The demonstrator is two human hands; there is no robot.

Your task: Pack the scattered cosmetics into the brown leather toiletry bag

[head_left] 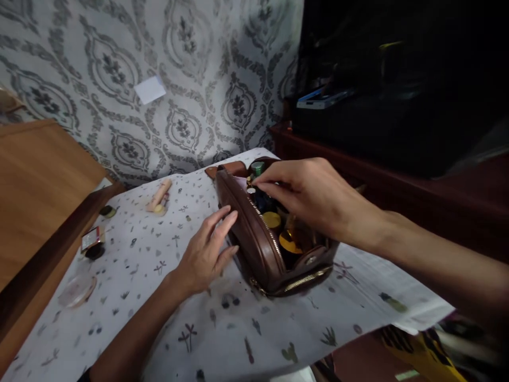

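Note:
A brown leather bag lies on the cloth with its zipped top open. My right hand reaches over it from the right, thumb and forefinger pinched together at a small gold-and-white item; whether they grip it is unclear. Beside the fingertips, a green cap shows inside the bag. Nearer to me in the bag are a yellow lid and a yellow-and-black round item. My left hand is open, its fingers spread against or just beside the bag's left side.
The patterned white tablecloth holds a group of small tubes, a clear round container, a small box and a dark round jar at left. A wooden panel borders the left; a dark red cabinet stands at right.

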